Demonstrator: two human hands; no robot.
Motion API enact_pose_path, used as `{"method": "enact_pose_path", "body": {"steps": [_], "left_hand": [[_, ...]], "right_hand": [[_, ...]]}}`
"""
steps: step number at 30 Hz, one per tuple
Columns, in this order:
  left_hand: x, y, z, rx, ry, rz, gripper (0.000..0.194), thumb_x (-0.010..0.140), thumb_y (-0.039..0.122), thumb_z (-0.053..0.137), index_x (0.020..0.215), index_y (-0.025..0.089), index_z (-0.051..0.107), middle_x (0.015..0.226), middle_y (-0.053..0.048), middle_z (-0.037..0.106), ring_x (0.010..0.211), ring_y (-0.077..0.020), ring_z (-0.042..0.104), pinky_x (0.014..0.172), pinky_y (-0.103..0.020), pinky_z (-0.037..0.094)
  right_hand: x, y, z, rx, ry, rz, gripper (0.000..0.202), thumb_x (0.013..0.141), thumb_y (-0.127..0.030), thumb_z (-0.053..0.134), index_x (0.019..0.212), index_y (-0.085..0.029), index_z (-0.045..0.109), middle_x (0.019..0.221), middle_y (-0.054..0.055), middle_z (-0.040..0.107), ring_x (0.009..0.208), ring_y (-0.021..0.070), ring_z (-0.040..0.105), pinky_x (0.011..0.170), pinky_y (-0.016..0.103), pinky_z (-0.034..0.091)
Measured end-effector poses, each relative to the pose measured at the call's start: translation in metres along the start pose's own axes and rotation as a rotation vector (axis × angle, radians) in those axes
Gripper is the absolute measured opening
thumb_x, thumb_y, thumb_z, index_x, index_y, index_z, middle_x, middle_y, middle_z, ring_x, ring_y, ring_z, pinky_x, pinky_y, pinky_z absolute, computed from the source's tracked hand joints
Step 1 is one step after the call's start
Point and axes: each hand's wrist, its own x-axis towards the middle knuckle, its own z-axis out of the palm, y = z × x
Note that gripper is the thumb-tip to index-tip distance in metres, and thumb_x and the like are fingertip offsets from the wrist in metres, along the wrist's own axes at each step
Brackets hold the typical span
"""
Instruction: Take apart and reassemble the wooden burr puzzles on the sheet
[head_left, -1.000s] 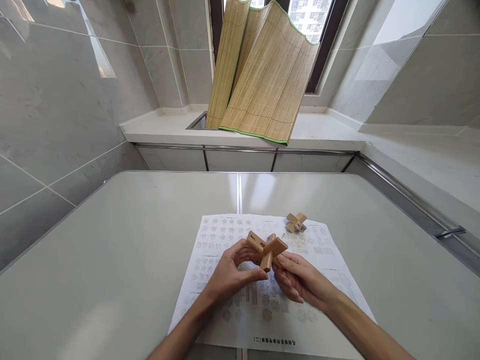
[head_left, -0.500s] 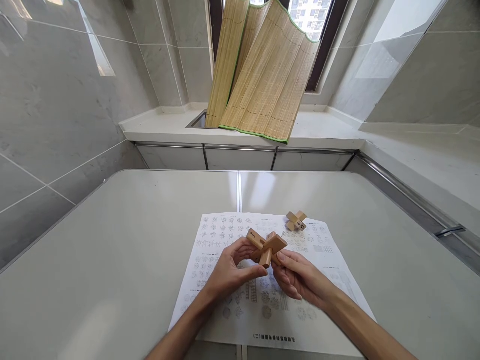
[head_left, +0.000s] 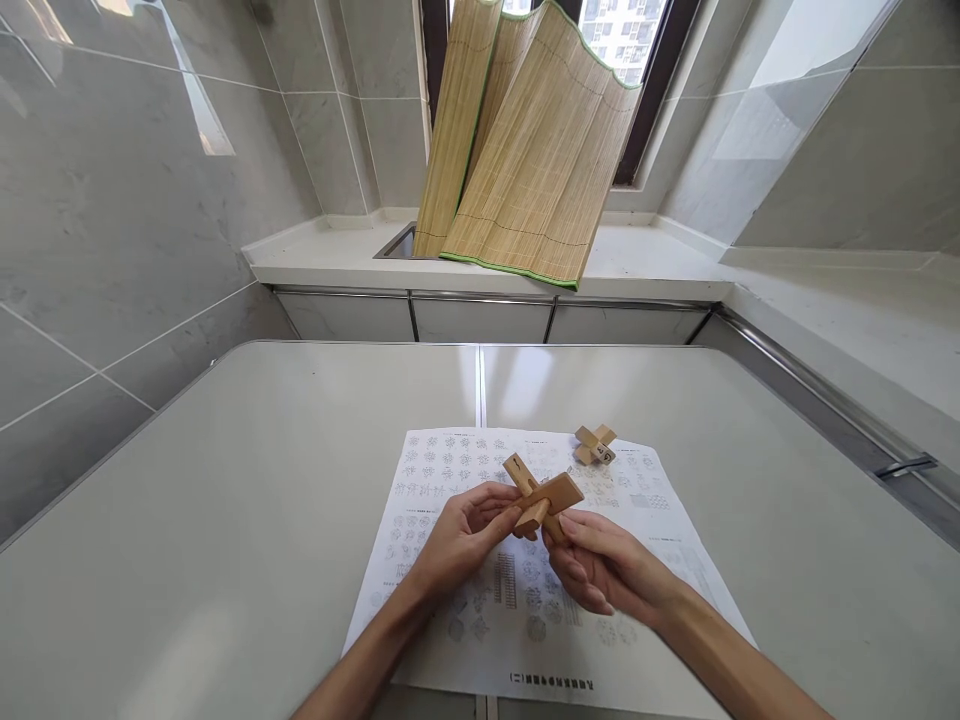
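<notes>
A wooden burr puzzle (head_left: 541,498) of crossed, notched sticks is held up between both hands above a printed sheet. My left hand (head_left: 480,520) pinches its left side between thumb and fingers. On the lower right, my right hand (head_left: 600,560) grips the end of one stick with thumb and fingers. A dark mark shows on the upper left stick. Behind the hands, a second, smaller cross-shaped wooden puzzle (head_left: 596,445) with dark markings rests near the far right part of the sheet.
The white sheet (head_left: 427,470) with printed diagrams lies on a pale table (head_left: 225,500) with a centre seam. Beyond the table are a white ledge (head_left: 322,250), a bamboo mat (head_left: 532,170) leaning at the window, and tiled walls on both sides.
The held puzzle has turned and shifted slightly right. My left thumb has moved up onto it, and its fingers have shifted. My right hand keeps its grip.
</notes>
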Motion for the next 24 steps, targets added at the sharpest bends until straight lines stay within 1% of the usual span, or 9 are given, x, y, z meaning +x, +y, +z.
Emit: {"method": "enact_pose_path", "body": {"steps": [3,6,8,13,15,17,20,24], "left_hand": [[0.001,-0.001,-0.002,0.016,0.015,0.013,0.037,0.091,0.048,0.076,0.109,0.016,0.072,0.113,-0.012,0.078,0.108,-0.0275,0.074,0.1,-0.041,0.055],[0.001,0.0,-0.002,0.025,0.027,0.033,0.034,0.092,0.047,0.075,0.107,0.017,0.072,0.113,-0.012,0.079,0.109,-0.027,0.074,0.102,-0.041,0.054],[0.001,0.0,-0.002,0.027,0.026,0.034,0.034,0.092,0.047,0.075,0.106,0.017,0.071,0.113,-0.012,0.079,0.107,-0.0269,0.074,0.102,-0.042,0.054],[0.001,-0.004,-0.003,0.033,0.036,0.032,0.034,0.093,0.046,0.075,0.109,0.017,0.071,0.117,-0.013,0.078,0.116,-0.0301,0.072,0.101,-0.042,0.055],[0.001,-0.005,-0.003,0.032,0.049,0.04,0.033,0.093,0.045,0.075,0.11,0.017,0.071,0.117,-0.013,0.078,0.113,-0.0293,0.073,0.099,-0.041,0.056],[0.0,-0.004,-0.003,0.028,0.046,0.055,0.032,0.093,0.043,0.076,0.11,0.017,0.072,0.115,-0.013,0.078,0.106,-0.0273,0.075,0.096,-0.041,0.057],[-0.001,0.0,-0.001,0.026,0.024,0.068,0.033,0.093,0.043,0.075,0.11,0.016,0.073,0.108,-0.012,0.079,0.096,-0.0251,0.076,0.093,-0.041,0.058],[-0.004,0.007,0.002,0.028,0.025,0.065,0.033,0.093,0.044,0.075,0.111,0.016,0.074,0.098,-0.01,0.079,0.089,-0.0231,0.075,0.092,-0.04,0.057]], "right_hand": [[0.001,0.001,0.001,0.007,0.065,-0.024,0.032,0.096,-0.044,0.072,0.092,-0.014,0.064,0.061,-0.005,0.053,0.038,0.004,0.04,0.036,0.016,0.03],[0.001,0.004,0.001,0.019,0.11,-0.049,0.031,0.095,-0.044,0.074,0.091,-0.015,0.063,0.061,-0.005,0.053,0.039,0.0041,0.038,0.035,0.015,0.028],[0.002,0.006,0.001,0.016,0.117,-0.06,0.032,0.095,-0.044,0.073,0.091,-0.015,0.063,0.06,-0.005,0.052,0.038,0.0042,0.037,0.035,0.015,0.028],[0.002,0.006,0.003,0.002,0.106,-0.07,0.033,0.095,-0.045,0.073,0.086,-0.015,0.062,0.059,-0.004,0.054,0.037,0.0039,0.035,0.034,0.016,0.029],[0.003,0.004,0.004,0.01,0.125,-0.071,0.034,0.093,-0.046,0.074,0.084,-0.015,0.062,0.059,-0.004,0.054,0.037,0.0041,0.036,0.035,0.016,0.03],[0.003,0.002,0.005,0.019,0.157,-0.079,0.034,0.091,-0.045,0.077,0.083,-0.016,0.062,0.059,-0.004,0.054,0.038,0.0044,0.036,0.035,0.016,0.029],[0.003,-0.002,0.007,0.011,0.182,-0.1,0.034,0.089,-0.045,0.079,0.083,-0.015,0.063,0.06,-0.004,0.054,0.039,0.0043,0.036,0.035,0.016,0.027],[0.002,-0.007,0.009,-0.012,0.204,-0.117,0.035,0.089,-0.047,0.079,0.087,-0.016,0.064,0.061,-0.004,0.053,0.04,0.004,0.035,0.036,0.016,0.027]]}}
